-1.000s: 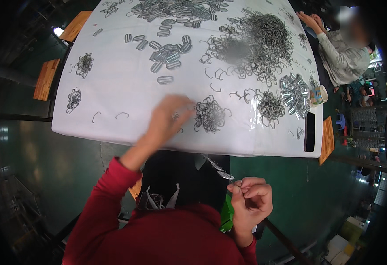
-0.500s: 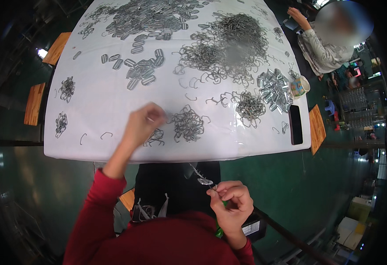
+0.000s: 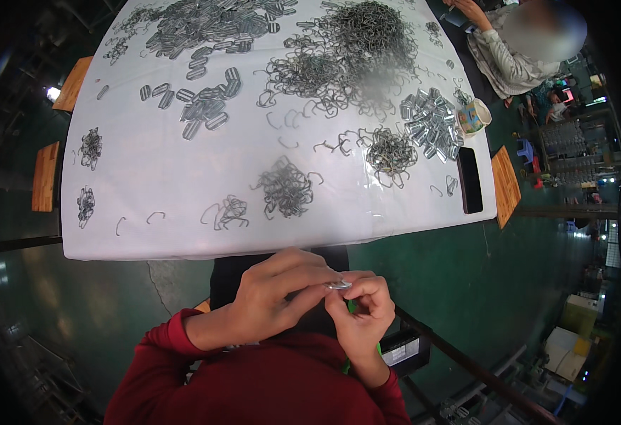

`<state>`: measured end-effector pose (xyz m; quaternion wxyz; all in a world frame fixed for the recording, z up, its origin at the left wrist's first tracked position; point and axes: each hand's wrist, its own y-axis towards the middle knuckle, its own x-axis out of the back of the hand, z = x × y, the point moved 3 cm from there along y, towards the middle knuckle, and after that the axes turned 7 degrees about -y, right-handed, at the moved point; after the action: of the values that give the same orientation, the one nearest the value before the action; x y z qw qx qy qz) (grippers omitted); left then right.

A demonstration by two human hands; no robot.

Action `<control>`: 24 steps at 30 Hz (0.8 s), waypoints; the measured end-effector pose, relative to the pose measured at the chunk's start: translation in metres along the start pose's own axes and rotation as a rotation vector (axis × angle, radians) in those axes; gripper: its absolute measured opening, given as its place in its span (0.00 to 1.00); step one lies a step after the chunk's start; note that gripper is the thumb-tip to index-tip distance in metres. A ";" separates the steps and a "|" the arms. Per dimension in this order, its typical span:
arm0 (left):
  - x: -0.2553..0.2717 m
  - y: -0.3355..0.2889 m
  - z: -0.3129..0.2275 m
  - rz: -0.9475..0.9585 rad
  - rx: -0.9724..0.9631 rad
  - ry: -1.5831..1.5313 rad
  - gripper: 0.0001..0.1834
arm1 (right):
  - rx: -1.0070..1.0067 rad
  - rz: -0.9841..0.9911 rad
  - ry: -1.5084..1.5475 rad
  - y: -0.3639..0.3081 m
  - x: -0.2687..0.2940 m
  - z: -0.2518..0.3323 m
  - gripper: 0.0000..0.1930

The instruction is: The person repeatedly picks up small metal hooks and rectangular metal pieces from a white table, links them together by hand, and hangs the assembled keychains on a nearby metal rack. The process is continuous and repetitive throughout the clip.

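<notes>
Above my lap, just off the table's near edge, my two hands meet fingertip to fingertip. A small shiny metal buckle [image 3: 339,285] sits pinched in my right hand [image 3: 363,308], between thumb and fingers. From the left, the fingers of my left hand [image 3: 271,294] are closed in a pinch against the same buckle; whatever else they hold is hidden. Nearest on the table lie a pile of bent wire hooks [image 3: 287,190] and a smaller cluster of wire hooks [image 3: 231,211].
Flat slotted buckles [image 3: 211,28] and tangled wire hooks [image 3: 374,32] heap at the far side of the white-covered table [image 3: 168,170]. Rightward are small buckles [image 3: 434,124], a paper cup [image 3: 473,118] and a black phone [image 3: 470,180]. Another person [image 3: 512,53] sits at the far right.
My left hand has come back from beside the wire hooks on the table to my right hand. The right hand keeps its pinch on the buckle, and the view has shifted slightly.
</notes>
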<state>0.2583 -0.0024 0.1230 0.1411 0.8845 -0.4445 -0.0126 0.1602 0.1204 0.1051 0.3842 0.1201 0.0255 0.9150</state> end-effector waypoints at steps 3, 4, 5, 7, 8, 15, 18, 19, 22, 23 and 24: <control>0.001 -0.003 0.002 -0.008 -0.011 0.021 0.14 | -0.098 0.121 0.043 0.013 0.013 -0.006 0.11; 0.003 -0.004 0.002 -0.008 -0.015 0.019 0.14 | -0.188 0.140 0.110 0.022 0.021 -0.011 0.11; 0.004 -0.004 0.003 -0.009 -0.013 0.002 0.14 | -0.189 0.164 0.123 0.039 0.027 -0.019 0.09; 0.005 -0.004 0.004 -0.002 -0.003 -0.040 0.13 | -0.183 0.199 0.038 0.087 0.031 -0.047 0.05; 0.005 -0.004 0.003 0.004 0.000 -0.037 0.13 | -0.092 0.197 -0.053 0.121 0.024 -0.065 0.05; 0.004 -0.006 0.004 -0.011 -0.032 -0.081 0.11 | -0.179 0.109 -0.936 0.281 -0.043 -0.149 0.11; 0.004 -0.007 0.006 -0.012 -0.049 -0.099 0.11 | -0.319 0.146 -1.062 0.298 -0.063 -0.154 0.09; 0.005 -0.007 0.007 -0.010 -0.051 -0.095 0.10 | -0.315 0.167 -1.113 0.301 -0.069 -0.154 0.09; 0.006 -0.008 0.010 0.000 -0.035 -0.084 0.10 | -0.227 0.188 -1.187 0.302 -0.074 -0.157 0.10; 0.007 -0.009 0.010 -0.002 -0.040 -0.075 0.10 | -0.166 0.176 -1.167 0.301 -0.071 -0.158 0.11; 0.008 -0.009 0.011 -0.007 -0.035 -0.076 0.10 | -0.104 0.166 -1.147 0.297 -0.066 -0.157 0.12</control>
<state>0.2683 -0.0058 0.1108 0.1394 0.8824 -0.4461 -0.0544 -0.0397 -0.1285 -0.0192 0.2691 0.5793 -0.2412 0.7306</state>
